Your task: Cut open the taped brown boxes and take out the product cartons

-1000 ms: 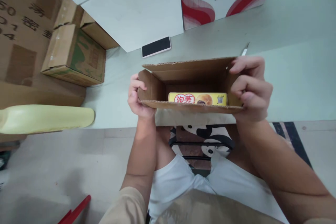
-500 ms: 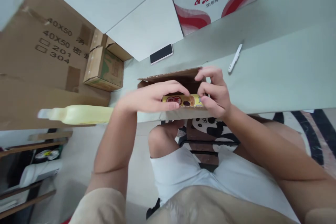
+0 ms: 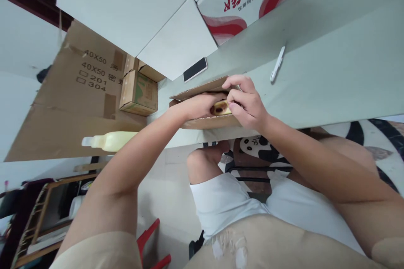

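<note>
- Right hand [image 3: 246,103]: fingers half curled at right end of cardboard carton [image 3: 211,123]; grip unclear.
- Left hand [image 3: 203,104]: inside carton, fingertips partly hidden; grip unclear.
- Yellow packet [image 3: 222,108]: inside carton, between hands.
- Farther out, on table [image 3: 331,75]: phone [image 3: 195,69], white pen-like tool [image 3: 278,65].

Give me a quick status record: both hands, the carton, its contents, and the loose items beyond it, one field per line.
Left hand: inside the carton, fingertips partly hidden
Right hand: fingers curled at the carton's right end; grip unclear
Carton: open at top, by the table's near edge
Contents: yellow packet, partly covered by hands
Phone: beside white box
White pen-like tool: right of phone
</note>
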The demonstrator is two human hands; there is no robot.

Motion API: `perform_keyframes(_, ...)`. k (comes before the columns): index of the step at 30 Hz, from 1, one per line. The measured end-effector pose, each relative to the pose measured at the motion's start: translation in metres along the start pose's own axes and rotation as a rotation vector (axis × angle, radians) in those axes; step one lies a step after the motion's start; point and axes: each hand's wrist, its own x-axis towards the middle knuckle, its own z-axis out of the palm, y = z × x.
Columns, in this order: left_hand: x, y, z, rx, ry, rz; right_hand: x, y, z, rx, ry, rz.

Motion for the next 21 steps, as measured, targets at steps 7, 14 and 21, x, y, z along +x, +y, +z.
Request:
perform_keyframes(7, -0.033, 0.002, -0.033, -0.090, 0.273, -0.074, -0.002, -0.005, 0.008, -0.179, 0.194, 0.027)
perform_keyframes(14, -0.113, -0.026, -0.054, -0.456, 0.930, -0.042, -0.001, -0.003, 0.009, -0.275, 0.187, 0.128)
perform_keyframes(21, -0.160, 0.023, 0.016, -0.828, 1.648, 0.122, 0.008, -0.030, -0.009, -0.227, 0.095, 0.234)
